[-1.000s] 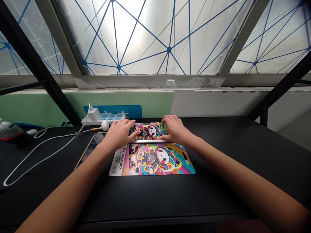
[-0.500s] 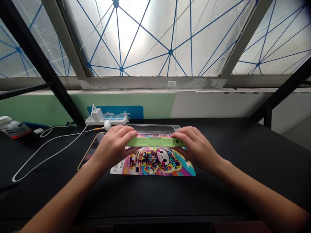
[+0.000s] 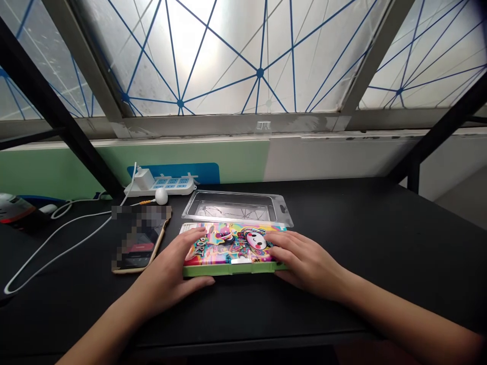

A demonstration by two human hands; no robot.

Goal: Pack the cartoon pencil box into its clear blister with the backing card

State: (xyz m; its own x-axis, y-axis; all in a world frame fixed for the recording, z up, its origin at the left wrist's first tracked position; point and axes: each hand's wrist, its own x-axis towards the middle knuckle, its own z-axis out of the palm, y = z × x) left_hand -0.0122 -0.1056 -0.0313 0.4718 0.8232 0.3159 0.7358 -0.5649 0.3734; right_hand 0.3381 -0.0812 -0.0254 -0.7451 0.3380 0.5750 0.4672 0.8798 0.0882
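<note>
A pencil case [image 3: 228,246] with a bright cartoon lid and a green base lies across the black desk in front of me. My left hand [image 3: 178,268] grips its left end, fingers over the lid's corner and thumb along the front edge. At the right end, my right hand [image 3: 304,256] is closed on the case, fingers resting on the lid and thumb low at the front. A small white clasp [image 3: 241,261] shows at the middle of the front edge. Just behind the case lies a clear plastic tray [image 3: 279,208]. The printed card seen earlier is mostly or wholly hidden by the case.
A phone [image 3: 142,243], partly blurred out, lies left of the case. Behind it are a white power strip [image 3: 171,186] and a looping white cable [image 3: 49,253]. A bottle [image 3: 17,210] is at the far left. Black frame bars [image 3: 72,137] slope at the desk's sides.
The pencil case has come down toward me and tipped so its lid faces up, covering the printed card. Both hands moved with it. The clear tray now shows fully, and the view has shifted slightly.
</note>
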